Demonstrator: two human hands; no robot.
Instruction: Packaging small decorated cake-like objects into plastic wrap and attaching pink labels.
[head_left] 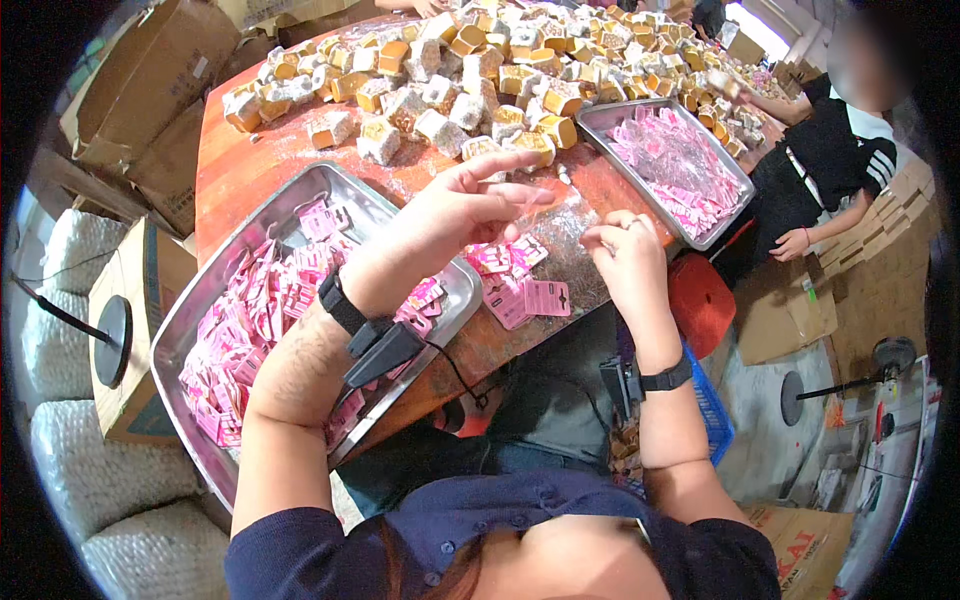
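- The reddish bench [240, 165] spreads out beyond both hands and carries everything within arm's reach, so nothing has to be fetched from afar.
- A heap of small candy blocks [480, 70], pale and orange-topped, lies just beyond the fingertips, loose and close enough to pick from.
- A steel tray [335, 185] sits under and to the left of the left forearm, full of pink wrappers [260, 310], likely kept there as the near supply.
- A second steel tray [615, 115] of pink wrappers lies beyond the right hand, toward a seated co-worker [835, 150] at the far right.
- The left hand [455, 215] is raised above the bench with fingers spread and the forefinger stretched toward the right hand; whether it grips anything cannot be told.
- The right hand [625, 255] has its fingers curled together, seemingly pinching something small at the tips; what it is stays too small to tell.
- A clear film sheet [560, 235] lies on the bench between and beneath the two hands.
- A few loose pink wrappers [515, 290] lie just below the hands, one flat pink packet [547, 297] nearest the right wrist.
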